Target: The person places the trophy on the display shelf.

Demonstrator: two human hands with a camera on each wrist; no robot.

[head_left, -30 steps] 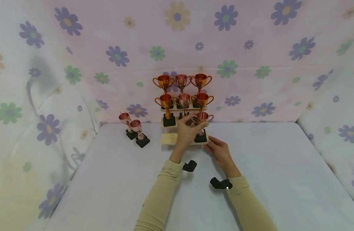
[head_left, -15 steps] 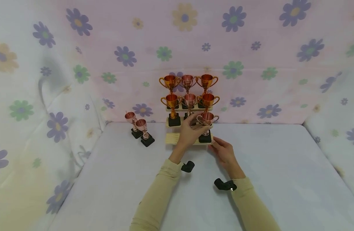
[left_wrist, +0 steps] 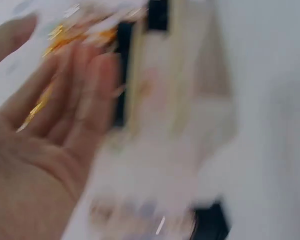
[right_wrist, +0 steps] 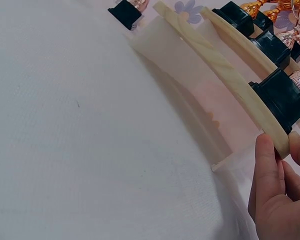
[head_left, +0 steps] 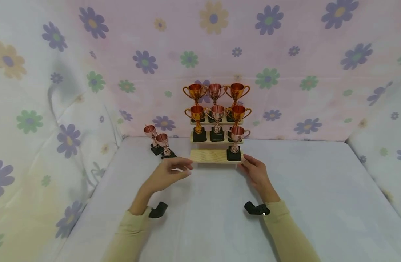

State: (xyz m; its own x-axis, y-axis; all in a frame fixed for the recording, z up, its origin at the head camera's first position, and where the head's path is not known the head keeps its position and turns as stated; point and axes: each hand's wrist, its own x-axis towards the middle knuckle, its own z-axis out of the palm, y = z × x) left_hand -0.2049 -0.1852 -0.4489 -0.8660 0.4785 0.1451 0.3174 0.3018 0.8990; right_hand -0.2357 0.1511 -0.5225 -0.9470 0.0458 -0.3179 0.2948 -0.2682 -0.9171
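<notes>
Two small copper-pink trophies (head_left: pixel 157 145) are standing loose at the left on the white table (head_left: pixel 203 218), just beside the stepped wooden stand (head_left: pixel 213 155). The left hand (head_left: pixel 169 174) is hovering in front of them, fingers relaxed and lightly bent, holding nothing. Seven trophies are sitting on the stand: three on the top step, three on the middle, one copper cup (head_left: pixel 235 143) at the right end of the bottom step. The right hand (head_left: pixel 256 174) is pinching the stand's lower right corner (right_wrist: pixel 280 142). Flowered cloth (head_left: pixel 285 54) is hanging behind.
</notes>
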